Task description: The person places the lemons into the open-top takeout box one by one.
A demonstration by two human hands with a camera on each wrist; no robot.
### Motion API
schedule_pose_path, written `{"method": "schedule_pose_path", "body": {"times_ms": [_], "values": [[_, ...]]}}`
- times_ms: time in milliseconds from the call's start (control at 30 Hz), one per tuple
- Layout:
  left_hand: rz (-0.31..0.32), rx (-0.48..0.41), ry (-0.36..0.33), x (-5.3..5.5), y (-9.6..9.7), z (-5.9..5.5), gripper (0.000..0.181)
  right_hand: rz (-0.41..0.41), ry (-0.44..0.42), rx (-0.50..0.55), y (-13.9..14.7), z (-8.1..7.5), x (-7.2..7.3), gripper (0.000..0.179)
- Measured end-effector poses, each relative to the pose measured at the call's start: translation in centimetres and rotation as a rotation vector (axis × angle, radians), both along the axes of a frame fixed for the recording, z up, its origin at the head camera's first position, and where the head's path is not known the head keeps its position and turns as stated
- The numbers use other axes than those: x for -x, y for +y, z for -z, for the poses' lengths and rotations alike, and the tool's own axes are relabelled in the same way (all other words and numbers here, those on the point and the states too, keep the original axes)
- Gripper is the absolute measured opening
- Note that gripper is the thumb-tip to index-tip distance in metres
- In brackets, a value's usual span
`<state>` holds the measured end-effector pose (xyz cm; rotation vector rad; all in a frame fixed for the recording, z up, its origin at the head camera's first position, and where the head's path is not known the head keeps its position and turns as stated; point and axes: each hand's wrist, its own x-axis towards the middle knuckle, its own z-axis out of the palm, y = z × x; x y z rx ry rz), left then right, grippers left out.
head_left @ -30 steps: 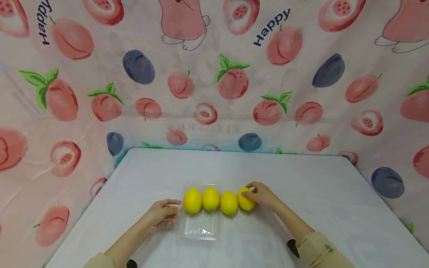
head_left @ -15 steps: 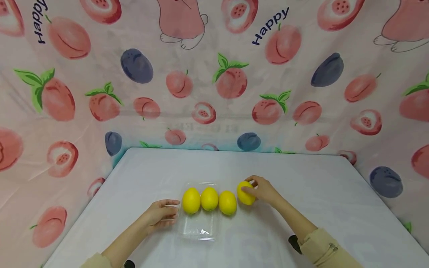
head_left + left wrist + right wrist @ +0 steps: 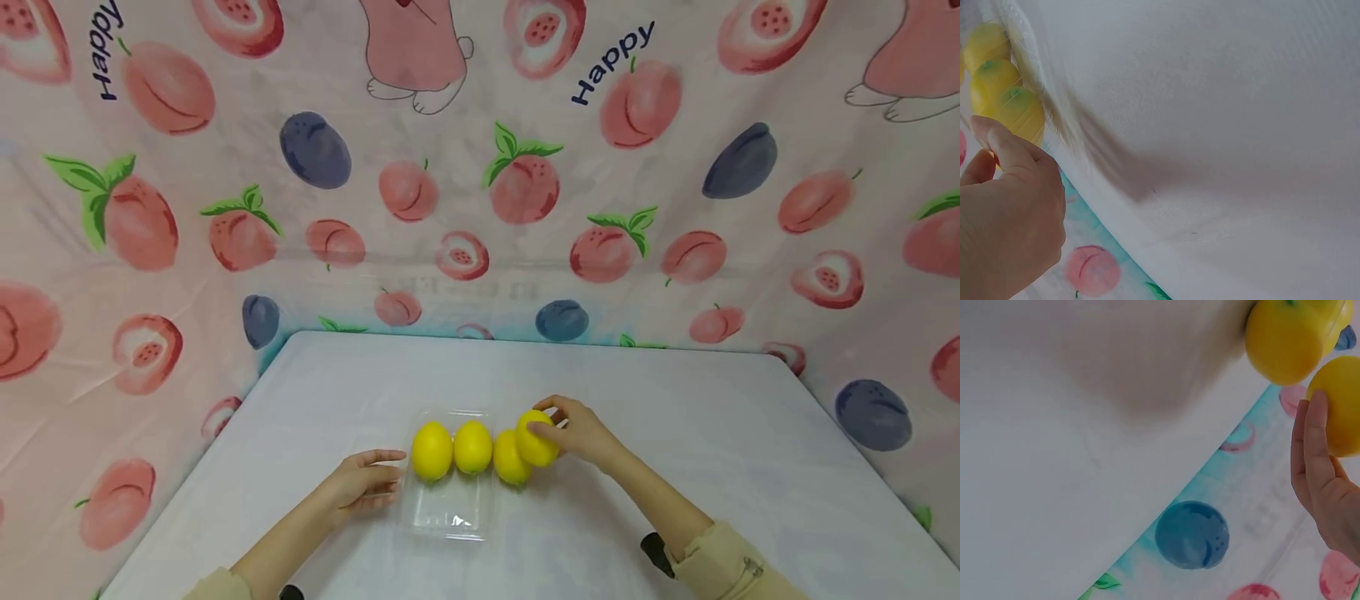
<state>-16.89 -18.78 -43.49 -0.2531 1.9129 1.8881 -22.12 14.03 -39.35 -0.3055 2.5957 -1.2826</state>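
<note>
My right hand (image 3: 585,431) grips a yellow lemon (image 3: 537,438) between thumb and fingers, raised over the table. This lemon partly covers another lemon (image 3: 509,460), which lies at the right edge of a clear plastic tray (image 3: 447,510). Two more lemons, a left one (image 3: 432,451) and a middle one (image 3: 472,447), sit side by side in the tray's far half. My left hand (image 3: 365,482) is at the tray's left edge, fingers extended and loosely spread; whether they touch it I cannot tell. In the right wrist view the held lemon (image 3: 1342,409) appears apart from the others.
A white table (image 3: 660,400) carries everything. Behind it hangs a pink cloth (image 3: 465,150) printed with peaches and dark plums. The near half of the tray shows bare clear plastic.
My right hand has lifted the lemon off the table and carried it left, over the rightmost lemon of the row. The left hand stays by the tray.
</note>
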Motion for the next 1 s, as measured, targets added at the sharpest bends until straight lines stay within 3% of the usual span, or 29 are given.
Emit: {"method": "schedule_pose_path", "body": {"times_ms": [467, 667, 867, 1000], "values": [[0.12, -0.045, 0.009, 0.3, -0.4, 0.1, 0.052, -0.145, -0.015, 0.042, -3.5, -0.6, -1.7, 0.037], [0.116, -0.058, 0.015, 0.6, -0.5, 0.3, 0.049, -0.158, -0.006, 0.052, -5.0, -0.6, -2.3, 0.038], [0.126, -0.048, 0.011, 0.2, -0.7, 0.5, 0.052, -0.191, 0.002, 0.073, -7.0, -0.2, -2.9, 0.036], [0.12, -0.069, 0.009, 0.1, -0.8, 0.7, 0.051, -0.174, -0.048, 0.118, -8.1, 0.2, -3.2, 0.038]]}}
